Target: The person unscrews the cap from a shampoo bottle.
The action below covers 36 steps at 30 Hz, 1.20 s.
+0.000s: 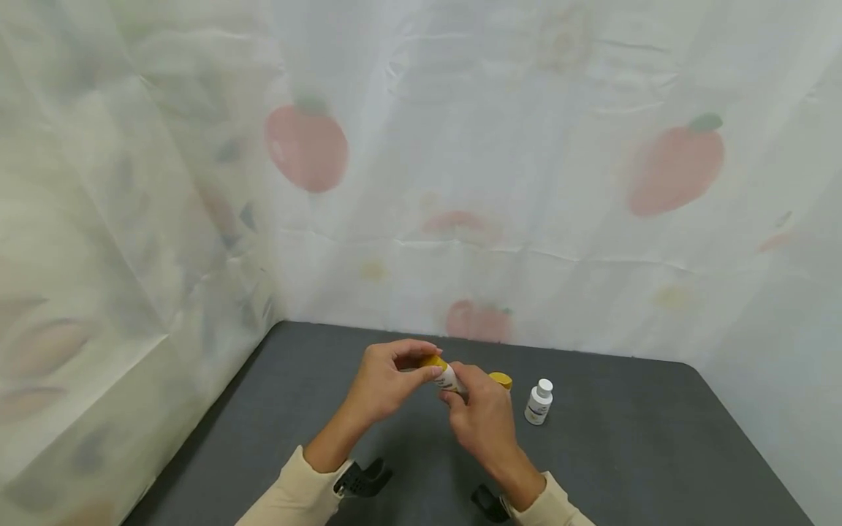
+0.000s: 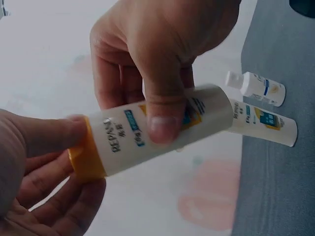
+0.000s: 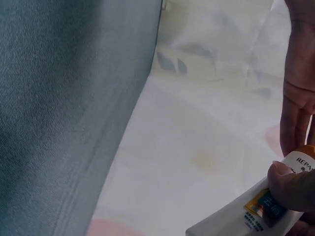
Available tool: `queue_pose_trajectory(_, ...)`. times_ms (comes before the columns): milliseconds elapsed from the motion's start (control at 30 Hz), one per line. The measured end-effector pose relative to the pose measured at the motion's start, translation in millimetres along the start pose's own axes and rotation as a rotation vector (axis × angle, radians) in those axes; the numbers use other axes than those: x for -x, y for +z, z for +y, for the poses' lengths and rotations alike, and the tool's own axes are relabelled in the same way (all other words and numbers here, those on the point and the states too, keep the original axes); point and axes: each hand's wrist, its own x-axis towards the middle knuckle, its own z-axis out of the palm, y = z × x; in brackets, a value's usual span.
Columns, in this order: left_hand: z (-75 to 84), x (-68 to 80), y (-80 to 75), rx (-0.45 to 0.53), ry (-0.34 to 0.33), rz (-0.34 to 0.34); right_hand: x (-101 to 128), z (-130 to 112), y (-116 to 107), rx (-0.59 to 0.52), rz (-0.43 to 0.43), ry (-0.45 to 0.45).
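Over the dark table [image 1: 625, 453], left of the small white bottle [image 1: 539, 403], my left hand [image 1: 384, 381] pinches and my right hand [image 1: 485, 415] grips a yellow-capped bottle [image 2: 118, 155], which uneven pressure could send slipping.

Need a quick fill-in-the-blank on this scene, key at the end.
1. The left grip is on the yellow ____ of the held bottle.
2. The right grip holds that bottle's ____ body.
3. In the head view, the small white bottle stands to the ____ of the standing yellow-capped bottle.

Missing words: cap; white; right.
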Motion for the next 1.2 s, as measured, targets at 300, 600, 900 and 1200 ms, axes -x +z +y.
queue_pose_trajectory(300,15.6,1.1,-1.8,-0.007,-0.063,0.038,-7.6,0.7,0.8,0.068,0.132,-0.183)
queue_pose_trajectory(600,19.5,-4.1,6.1,-0.010,-0.096,0.080,-10.7,5.5,-1.5,0.125,0.234,-0.248)
queue_pose_trajectory(900,23.1,-6.2,15.5,-0.073,-0.088,0.138,-10.6,7.9,-2.6,0.176,0.270,-0.282)
queue_pose_trajectory(1200,26.6,-7.0,16.2,-0.100,-0.113,0.158,-10.7,7.1,-5.7,0.232,0.292,-0.340)
